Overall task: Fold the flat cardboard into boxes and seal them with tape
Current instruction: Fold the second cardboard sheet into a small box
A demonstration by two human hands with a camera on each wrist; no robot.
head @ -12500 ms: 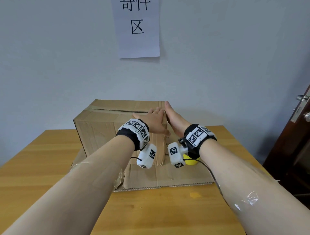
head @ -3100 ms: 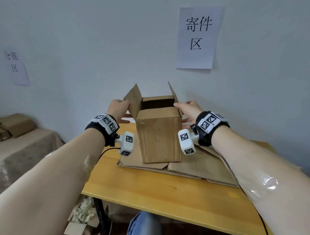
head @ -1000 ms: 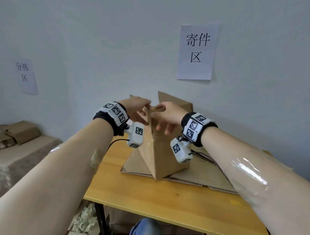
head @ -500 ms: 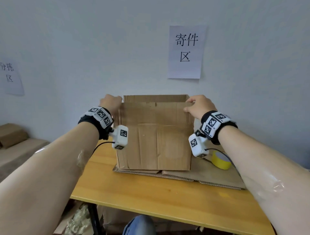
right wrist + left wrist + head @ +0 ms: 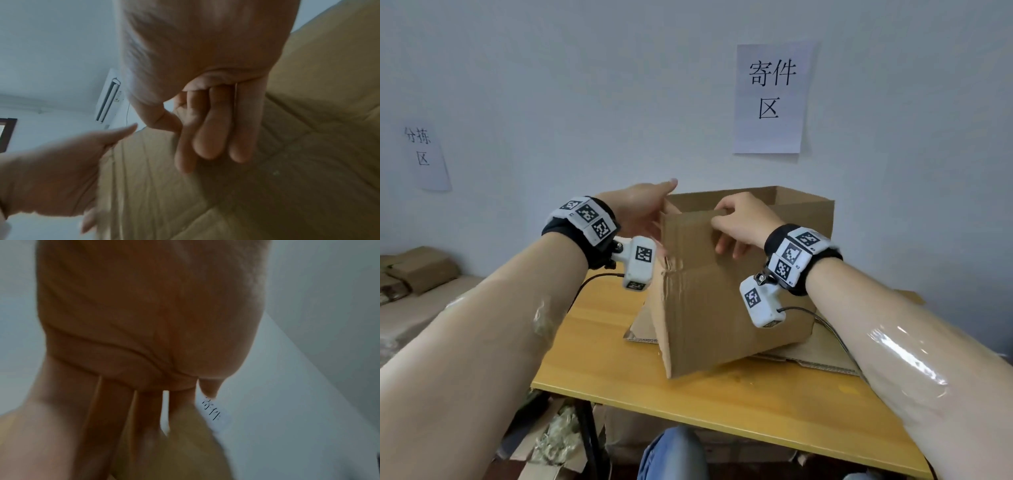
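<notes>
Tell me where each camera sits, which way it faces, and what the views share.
Head: worn on the head, looking forward and down at the cardboard box; both forearms show.
Left wrist: looks along the left hand; blurred.
Right wrist: looks along the right hand pinching a flap.
Shared: box and left hand appear in all three.

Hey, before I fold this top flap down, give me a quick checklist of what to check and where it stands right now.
1. Right hand grips the near flap's top edge: ok.
2. Left hand braces the left corner of the box, fingers straight: ok.
3. Box sits flat on the flat cardboard: not ok, it looks tilted onto its near edge.
4. Box on the table, clear of the front edge: ok.
5. Bottom seam taped: cannot tell, hidden.
6. Tape roll in reach: cannot tell, not in view.
</notes>
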